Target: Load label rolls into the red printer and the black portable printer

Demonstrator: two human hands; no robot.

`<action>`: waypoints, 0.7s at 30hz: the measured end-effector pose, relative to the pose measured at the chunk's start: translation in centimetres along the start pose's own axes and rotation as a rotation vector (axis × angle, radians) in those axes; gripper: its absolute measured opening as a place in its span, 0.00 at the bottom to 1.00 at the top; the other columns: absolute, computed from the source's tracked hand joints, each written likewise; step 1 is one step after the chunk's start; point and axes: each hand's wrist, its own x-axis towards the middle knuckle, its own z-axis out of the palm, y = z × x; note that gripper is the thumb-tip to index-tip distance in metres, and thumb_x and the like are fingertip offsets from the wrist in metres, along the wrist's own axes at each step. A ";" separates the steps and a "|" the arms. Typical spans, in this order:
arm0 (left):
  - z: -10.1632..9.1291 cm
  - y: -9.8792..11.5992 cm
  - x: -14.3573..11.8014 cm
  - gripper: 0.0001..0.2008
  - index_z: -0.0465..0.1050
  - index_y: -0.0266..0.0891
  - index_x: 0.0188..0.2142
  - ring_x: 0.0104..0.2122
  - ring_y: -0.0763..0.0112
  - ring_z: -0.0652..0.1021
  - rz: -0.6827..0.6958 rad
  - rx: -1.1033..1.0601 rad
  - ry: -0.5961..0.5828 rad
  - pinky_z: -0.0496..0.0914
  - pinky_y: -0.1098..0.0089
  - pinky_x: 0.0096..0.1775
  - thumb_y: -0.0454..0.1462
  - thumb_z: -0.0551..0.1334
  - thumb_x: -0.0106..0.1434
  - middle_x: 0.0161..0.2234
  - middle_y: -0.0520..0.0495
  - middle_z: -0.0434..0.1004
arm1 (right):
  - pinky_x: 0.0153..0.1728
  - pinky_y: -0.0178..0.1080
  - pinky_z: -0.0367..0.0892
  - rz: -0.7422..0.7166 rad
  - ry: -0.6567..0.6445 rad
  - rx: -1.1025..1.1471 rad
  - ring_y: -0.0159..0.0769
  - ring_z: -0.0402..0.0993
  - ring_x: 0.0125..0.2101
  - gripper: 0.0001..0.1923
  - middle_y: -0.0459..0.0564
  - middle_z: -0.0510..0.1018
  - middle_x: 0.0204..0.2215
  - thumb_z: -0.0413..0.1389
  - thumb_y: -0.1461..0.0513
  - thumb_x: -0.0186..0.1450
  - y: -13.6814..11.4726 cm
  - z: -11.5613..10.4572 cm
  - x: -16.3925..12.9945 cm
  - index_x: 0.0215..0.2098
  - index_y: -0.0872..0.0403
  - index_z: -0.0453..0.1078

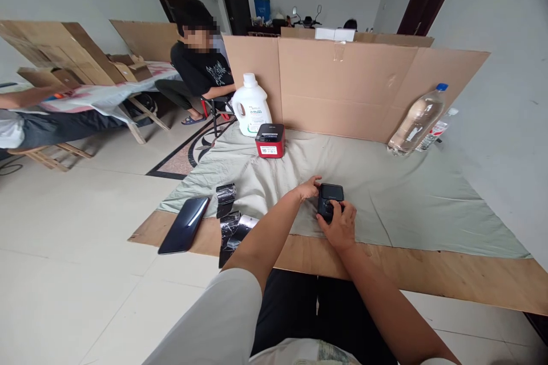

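Note:
A small black box-shaped device [332, 191] lies on the cloth in front of me, with a dark glossy panel on its far half. My right hand [340, 225] is on its near half, thumb at the left edge and fingers curled over a dark rounded part, which they partly cover. At the device's far left corner is my left hand [309, 188], a finger stretched out past the edge; whether it touches is hard to tell. Left of my forearm lie curled strips of shiny black film [226, 194] and a dark tablet-like slab [184, 225].
A red-and-black box [270, 141] and a white detergent jug [252, 105] stand at the back left. Two clear plastic bottles, one a large blue-capped bottle [417, 120], lean against the cardboard screen [342, 88]. A person [203, 68] sits beyond the table's left side.

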 end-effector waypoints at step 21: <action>1.0 1.9 -2.7 0.23 0.63 0.37 0.40 0.44 0.66 0.71 -0.038 0.065 0.071 0.64 0.66 0.50 0.24 0.56 0.41 0.41 0.46 0.71 | 0.53 0.56 0.58 -0.079 -0.154 0.112 0.52 0.59 0.55 0.32 0.59 0.69 0.53 0.42 0.47 0.68 2.6 -0.4 4.2 0.66 0.52 0.52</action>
